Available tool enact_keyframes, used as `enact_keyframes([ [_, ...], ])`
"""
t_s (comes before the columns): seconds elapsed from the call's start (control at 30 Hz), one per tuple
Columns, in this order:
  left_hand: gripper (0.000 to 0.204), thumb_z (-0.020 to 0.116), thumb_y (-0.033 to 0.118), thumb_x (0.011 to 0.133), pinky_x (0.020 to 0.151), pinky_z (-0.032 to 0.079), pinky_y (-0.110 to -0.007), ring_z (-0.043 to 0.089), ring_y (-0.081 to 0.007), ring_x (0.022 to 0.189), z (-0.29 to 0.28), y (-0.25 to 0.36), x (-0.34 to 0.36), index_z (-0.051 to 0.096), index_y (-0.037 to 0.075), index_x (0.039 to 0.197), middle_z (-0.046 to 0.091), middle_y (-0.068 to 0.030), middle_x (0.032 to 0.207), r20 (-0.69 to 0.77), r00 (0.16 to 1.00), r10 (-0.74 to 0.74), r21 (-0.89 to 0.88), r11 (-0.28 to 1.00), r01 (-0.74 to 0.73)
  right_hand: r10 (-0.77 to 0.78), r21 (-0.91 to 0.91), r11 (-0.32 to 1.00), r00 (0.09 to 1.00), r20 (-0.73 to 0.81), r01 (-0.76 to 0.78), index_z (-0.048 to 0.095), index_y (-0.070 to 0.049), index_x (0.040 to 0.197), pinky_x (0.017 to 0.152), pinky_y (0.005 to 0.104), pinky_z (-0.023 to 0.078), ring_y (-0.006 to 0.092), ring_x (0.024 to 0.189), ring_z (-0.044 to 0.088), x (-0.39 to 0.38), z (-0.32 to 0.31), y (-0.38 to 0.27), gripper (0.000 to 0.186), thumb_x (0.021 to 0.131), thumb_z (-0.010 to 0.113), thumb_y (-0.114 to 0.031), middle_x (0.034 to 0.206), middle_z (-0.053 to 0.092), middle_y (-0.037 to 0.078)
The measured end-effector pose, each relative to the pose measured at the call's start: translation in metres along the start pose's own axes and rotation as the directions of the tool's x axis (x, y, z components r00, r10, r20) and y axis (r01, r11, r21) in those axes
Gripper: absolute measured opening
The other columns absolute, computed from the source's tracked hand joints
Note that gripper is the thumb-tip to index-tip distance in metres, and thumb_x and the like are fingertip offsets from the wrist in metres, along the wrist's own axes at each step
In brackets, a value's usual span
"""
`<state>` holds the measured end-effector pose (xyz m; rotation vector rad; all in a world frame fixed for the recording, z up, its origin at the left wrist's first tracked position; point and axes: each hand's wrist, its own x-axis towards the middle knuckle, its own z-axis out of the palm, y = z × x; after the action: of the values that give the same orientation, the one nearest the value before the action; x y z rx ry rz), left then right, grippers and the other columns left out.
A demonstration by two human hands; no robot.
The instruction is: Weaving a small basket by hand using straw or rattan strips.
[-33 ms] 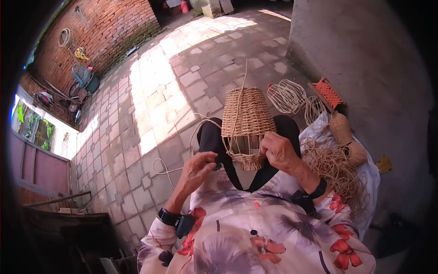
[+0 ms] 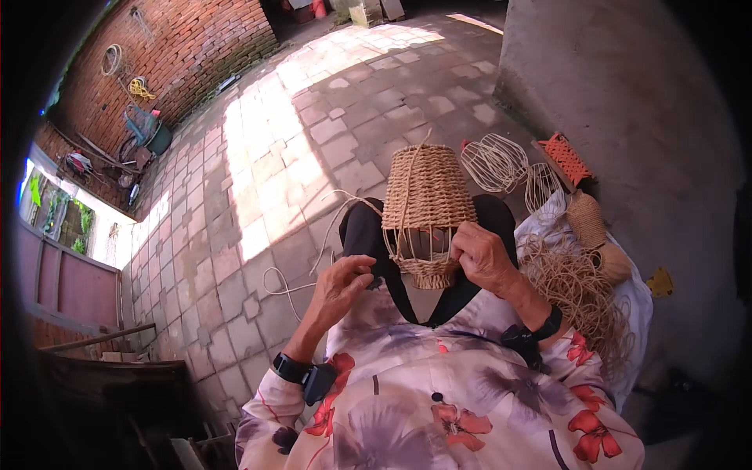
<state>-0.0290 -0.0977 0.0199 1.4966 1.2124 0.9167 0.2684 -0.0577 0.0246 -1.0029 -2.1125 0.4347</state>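
A tan woven basket (image 2: 428, 188) rests between my knees. Cord covers its upper part; lower down, bare upright rods show above a narrow woven band (image 2: 435, 276). At its right side my right hand (image 2: 484, 257) is closed, fingertips pinching the basket by its rods; the exact grip is partly hidden. To the left of the basket and apart from it, my left hand (image 2: 345, 283) hovers over my left thigh, fingers loosely bent, thumb a little apart, nothing visible in it. A loose cord (image 2: 317, 251) trails from the basket's left side down past that hand.
On my right, a heap of loose cord (image 2: 568, 286) lies on a white sheet (image 2: 636, 313), beside woven pieces (image 2: 586, 219). Beyond are bare wire frames (image 2: 495, 163) and an orange woven item (image 2: 562, 157) near a grey wall (image 2: 619, 94). Paving stones (image 2: 345, 133) stretch ahead.
The basket has turned and tipped slightly. The cord end that stuck up beyond its far end now stands much lower. Both hands have moved only a little.
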Motion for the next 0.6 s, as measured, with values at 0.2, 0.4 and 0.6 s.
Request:
enact_keyframes([
  [0.2,0.028,0.059,0.007,0.089,0.068,0.047,-0.023,0.056,-0.0091,0.076,0.011,-0.004,0.015,0.06,0.005,0.116,0.058,-0.0023,0.094,-0.037,0.997,-0.071,-0.032,0.997,0.069,0.15,0.207,0.967,0.988,0.02,-0.151,0.049,0.0,0.069,0.059,0.0292,0.04,0.0209,0.066,0.052,0.003,-0.014,0.01,0.011,0.064,0.046,0.01,0.071,0.048,0.009],
  [0.4,0.03,0.061,0.009,0.088,0.069,0.049,-0.024,0.057,-0.0085,0.075,0.024,0.012,0.023,0.06,0.005,0.117,0.06,-0.0027,0.096,0.024,0.994,0.11,-0.093,0.99,-0.107,0.383,0.6,0.7,0.913,0.142,-0.387,0.048,-0.002,0.072,0.069,0.0233,0.038,0.0097,0.073,0.048,-0.022,-0.008,0.036,0.012,0.066,0.046,0.008,0.073,0.047,0.001],
  [0.6,0.034,0.065,0.017,0.086,0.066,0.049,-0.024,0.059,-0.007,0.078,0.026,0.006,0.038,0.06,0.002,0.116,0.066,-0.0042,0.091,0.137,0.991,0.002,-0.164,0.986,0.021,0.374,0.502,0.766,0.914,0.161,-0.402,0.049,-0.001,0.076,0.07,0.0231,0.04,0.0113,0.072,0.049,-0.033,-0.003,0.025,0.012,0.068,0.046,0.008,0.077,0.05,0.003],
])
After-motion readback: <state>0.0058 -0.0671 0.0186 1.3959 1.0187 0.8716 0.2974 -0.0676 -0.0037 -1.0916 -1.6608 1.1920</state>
